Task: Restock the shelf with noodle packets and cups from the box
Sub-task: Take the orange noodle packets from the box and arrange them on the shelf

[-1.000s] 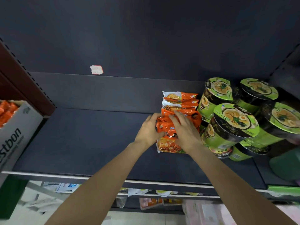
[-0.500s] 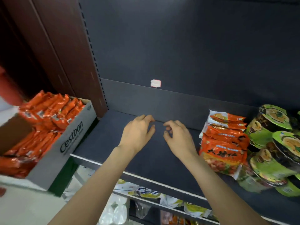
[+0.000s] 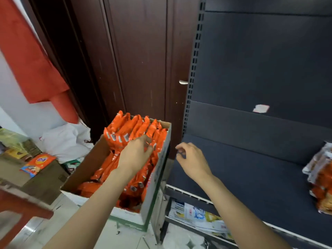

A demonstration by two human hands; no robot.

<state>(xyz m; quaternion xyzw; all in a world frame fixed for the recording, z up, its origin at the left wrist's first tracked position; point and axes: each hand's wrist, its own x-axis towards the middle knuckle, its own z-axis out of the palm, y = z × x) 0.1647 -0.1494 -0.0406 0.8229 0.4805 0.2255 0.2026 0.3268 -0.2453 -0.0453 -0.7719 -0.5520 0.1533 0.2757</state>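
A cardboard box [image 3: 86, 164] stands left of the dark shelf [image 3: 251, 177], packed with orange noodle packets [image 3: 125, 130] standing on edge. My left hand [image 3: 136, 153] is over the box, its bent fingertips touching the tops of the packets on the right side. My right hand [image 3: 192, 160] hovers above the shelf's left end, fingers loosely curled, holding nothing. A stack of orange noodle packets [image 3: 321, 177] lies on the shelf at the far right, cut off by the frame edge. No cups are in view.
A dark wooden door [image 3: 140, 60] stands behind the box. A red cloth [image 3: 27, 51] hangs at upper left above a white plastic bag [image 3: 66, 141]. One orange packet [image 3: 38, 163] lies on a carton at left. Goods [image 3: 197, 214] sit on the lower shelf.
The view has swung left from the shelf to the box. Both hands left the stacked packets; my left hand moved over the box onto its packets, my right hand followed to the shelf's left end.
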